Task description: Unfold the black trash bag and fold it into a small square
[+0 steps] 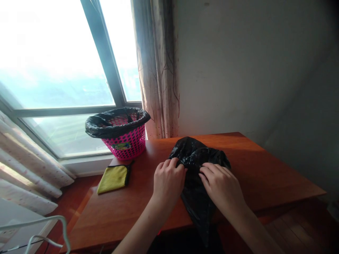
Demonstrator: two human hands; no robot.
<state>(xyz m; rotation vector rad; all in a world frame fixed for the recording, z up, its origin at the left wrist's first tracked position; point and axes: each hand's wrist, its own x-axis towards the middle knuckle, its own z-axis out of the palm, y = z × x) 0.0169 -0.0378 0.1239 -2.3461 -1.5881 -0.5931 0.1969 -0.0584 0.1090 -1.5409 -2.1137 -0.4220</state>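
A crumpled black plastic bag lies on the brown wooden table, its lower corner hanging over the front edge. My left hand grips its left side with curled fingers. On the other side, my right hand pinches the plastic, its thumb towards the left hand. Farther back on the left stands a pink perforated basket, upright. Another black bag lines it and is folded over its rim.
A folded yellow cloth with a dark border lies near the table's left edge. Behind the basket are a window and a patterned curtain. At the lower left, a pale bent tube rises close to the table.
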